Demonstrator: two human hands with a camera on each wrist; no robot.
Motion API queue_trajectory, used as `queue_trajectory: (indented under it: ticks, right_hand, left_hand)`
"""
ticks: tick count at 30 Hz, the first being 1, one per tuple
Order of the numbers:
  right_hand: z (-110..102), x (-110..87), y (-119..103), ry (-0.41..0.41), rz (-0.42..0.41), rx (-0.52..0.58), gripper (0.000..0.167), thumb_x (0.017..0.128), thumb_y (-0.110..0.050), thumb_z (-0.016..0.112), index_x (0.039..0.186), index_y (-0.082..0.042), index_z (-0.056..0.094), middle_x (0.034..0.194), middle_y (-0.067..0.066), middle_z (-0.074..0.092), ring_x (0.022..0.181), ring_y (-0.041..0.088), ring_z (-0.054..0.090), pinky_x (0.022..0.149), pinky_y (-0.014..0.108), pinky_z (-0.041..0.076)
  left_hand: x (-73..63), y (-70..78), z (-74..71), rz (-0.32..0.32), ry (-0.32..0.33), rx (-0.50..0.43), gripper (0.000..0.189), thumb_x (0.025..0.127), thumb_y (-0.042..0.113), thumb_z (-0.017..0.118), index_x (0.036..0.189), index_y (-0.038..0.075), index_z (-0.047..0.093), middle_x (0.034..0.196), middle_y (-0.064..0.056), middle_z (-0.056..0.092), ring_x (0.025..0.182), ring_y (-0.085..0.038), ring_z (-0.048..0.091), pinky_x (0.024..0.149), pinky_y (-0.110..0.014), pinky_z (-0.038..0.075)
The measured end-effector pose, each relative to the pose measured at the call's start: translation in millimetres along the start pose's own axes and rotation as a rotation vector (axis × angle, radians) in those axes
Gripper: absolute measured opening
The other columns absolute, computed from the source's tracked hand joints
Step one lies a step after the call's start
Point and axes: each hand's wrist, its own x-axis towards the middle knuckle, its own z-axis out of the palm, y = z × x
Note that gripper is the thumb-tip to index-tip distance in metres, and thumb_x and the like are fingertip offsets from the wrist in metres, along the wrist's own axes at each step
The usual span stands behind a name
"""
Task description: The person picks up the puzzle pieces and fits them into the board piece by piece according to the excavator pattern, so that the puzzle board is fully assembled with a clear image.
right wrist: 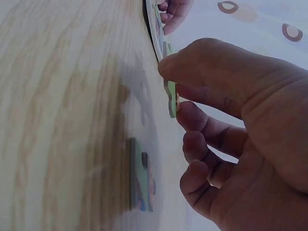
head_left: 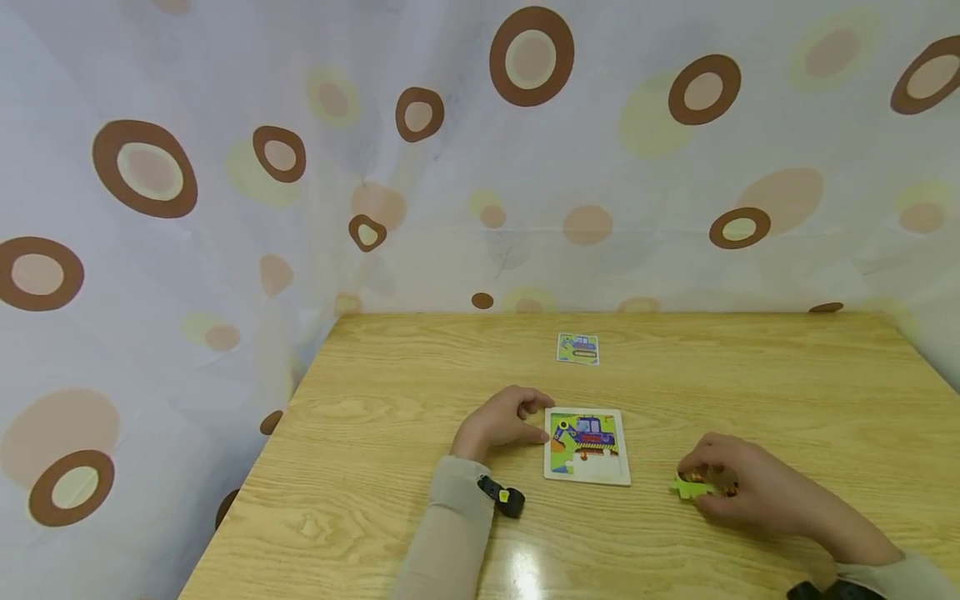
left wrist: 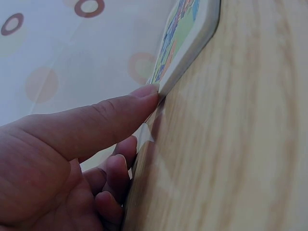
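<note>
A white-framed jigsaw board (head_left: pixel 587 479) with a blue excavator picture lies on the table; its lower right shows a white gap. My left hand (head_left: pixel 510 418) rests at its left side, thumb touching the edge in the left wrist view, the other fingers loosely bent. To the right of the board, my right hand (head_left: pixel 757 487) pinches a green jigsaw piece (head_left: pixel 692 488) between thumb and fingers, seen edge-on as a green piece (right wrist: pixel 171 98) in the right wrist view. Another jigsaw piece (right wrist: pixel 141 175) lies on the table below that hand, partly covered by it in the head view.
Behind the board lies a small picture card (head_left: pixel 577 349) with a blue excavator. The wooden table (head_left: pixel 360 417) meets a spotted curtain (head_left: pixel 450 183) at the back and left. Each wrist wears a black strap, such as the left strap (head_left: pixel 504 497).
</note>
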Motion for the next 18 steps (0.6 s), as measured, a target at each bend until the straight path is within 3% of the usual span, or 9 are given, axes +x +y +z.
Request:
queue_trajectory:
  ticks: [7, 13, 18]
  right_hand:
    - [1.9, 7.6, -12.2, 0.102, -0.024, -0.066, 0.03, 0.083, -0.015, 0.08, 0.111, -0.02, 0.072, 0.097, -0.017, 0.058, 0.083, 0.003, 0.053, 0.068, 0.027, 0.046]
    - [6.4, 12.0, -16.5, 0.186, -0.067, -0.087, 0.037, 0.077, -0.005, 0.082, 0.11, -0.019, 0.073, 0.096, -0.015, 0.055, 0.08, 0.005, 0.05, 0.066, 0.025, 0.042]
    - [10.6, 16.7, -18.5, 0.21, -0.09, -0.068, 0.037, 0.078, -0.005, 0.082, 0.111, -0.018, 0.073, 0.099, -0.012, 0.055, 0.081, 0.006, 0.049, 0.064, 0.025, 0.04]
  left_hand:
    - [-0.2, 0.6, 0.5, 0.004, 0.006, -0.011, 0.043, 0.083, 0.014, 0.082, 0.124, 0.016, 0.069, 0.103, 0.001, 0.056, 0.088, -0.013, 0.045, 0.08, -0.027, 0.041]
    - [-1.5, 2.4, 0.3, 0.003, 0.003, -0.024, 0.043, 0.083, 0.013, 0.082, 0.124, 0.015, 0.069, 0.103, 0.0, 0.056, 0.088, -0.013, 0.045, 0.08, -0.028, 0.041]
    - [-1.4, 1.9, 0.6, 0.004, 0.003, -0.016, 0.043, 0.083, 0.014, 0.081, 0.125, 0.015, 0.068, 0.102, 0.001, 0.056, 0.088, -0.013, 0.045, 0.08, -0.027, 0.041]
